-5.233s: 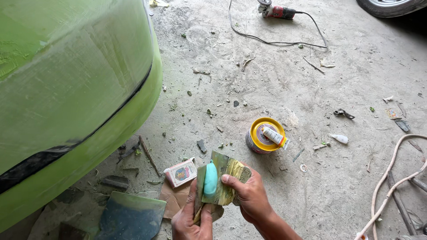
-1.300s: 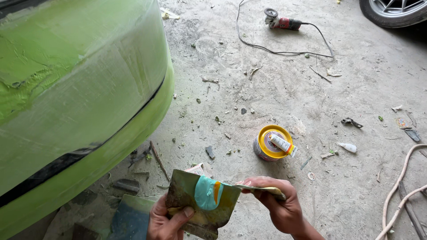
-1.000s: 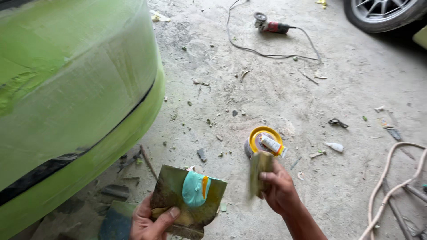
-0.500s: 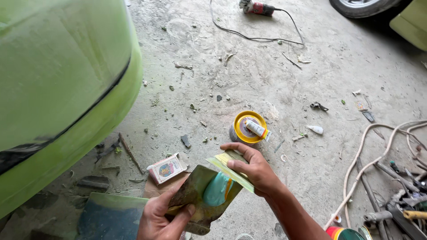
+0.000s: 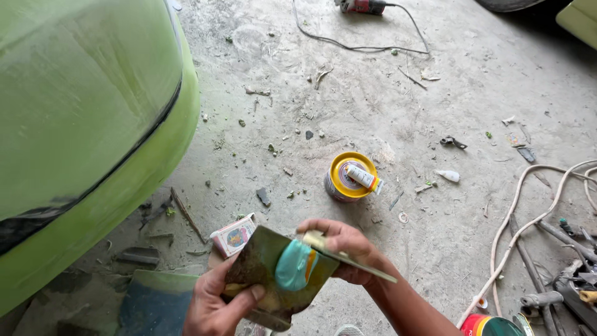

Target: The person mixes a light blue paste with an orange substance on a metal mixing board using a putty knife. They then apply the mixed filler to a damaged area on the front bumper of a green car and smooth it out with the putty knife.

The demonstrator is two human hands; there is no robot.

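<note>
Left hand [image 5: 219, 305] grips a stained flat mixing board [image 5: 267, 280] by its lower edge, thumb clamped on top and fingers curled under, tilted toward the camera so the teal-and-orange blob of filler [image 5: 294, 266] sits face-up near the middle and doesn't slide. Right hand [image 5: 345, 247] is closed around a thin spreader blade [image 5: 351, 260], fingers wrapped over the top, blade edge laid against the right side of the blob (looks like a scraping angle, blade nearly flat to the board). Both hands are held low over the concrete floor [image 5: 373, 112], close to the green car panel [image 5: 87, 124] at left. A yellow-lidded tin [image 5: 348, 180] with a small tube [image 5: 364, 177] resting across its lid stands on the floor just beyond the hands, within reach. A small carton [image 5: 233, 235] lies just beside the board's upper left corner. Hoses [image 5: 528, 205] and a corded power tool [image 5: 364, 6] lie well apart.
</note>
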